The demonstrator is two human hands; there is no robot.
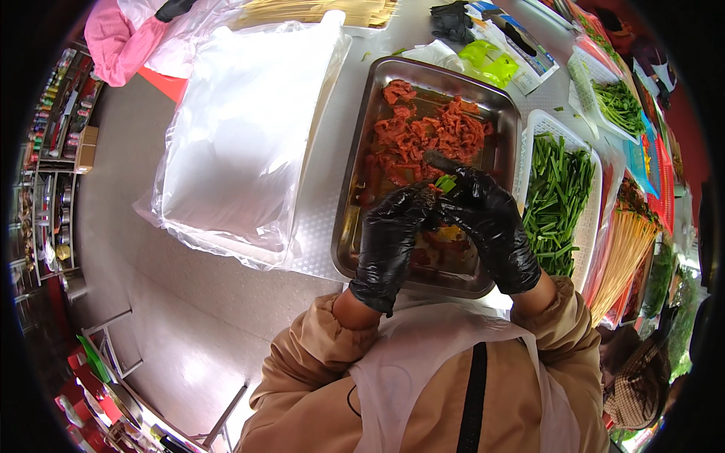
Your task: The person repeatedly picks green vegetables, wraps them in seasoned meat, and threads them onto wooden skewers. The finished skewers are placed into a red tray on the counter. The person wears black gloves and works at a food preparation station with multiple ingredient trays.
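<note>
Both my hands wear black disposable gloves and meet above a rectangular metal tray (352, 187). Pinched between the fingertips of my left hand (391, 238) and my right hand (490, 221) are short cut green stalks (446, 183). A bit of red meat seems to be held against them, but the fingers hide most of it. My right index finger points away over the tray. Thin slices of red marinated meat (430, 133) are heaped in the tray's far half, with reddish liquid around them. Just right of the tray, a white plastic basket (589, 226) holds cut green stalks (555, 198).
Left of the tray lies a large plastic-wrapped white slab (243, 130). Wooden skewers lie at the back (317, 12) and at right (623, 255). Black gloves (450, 22) and a bright green packet (488, 62) sit behind the tray. Another person's pink sleeve (122, 42) shows far left.
</note>
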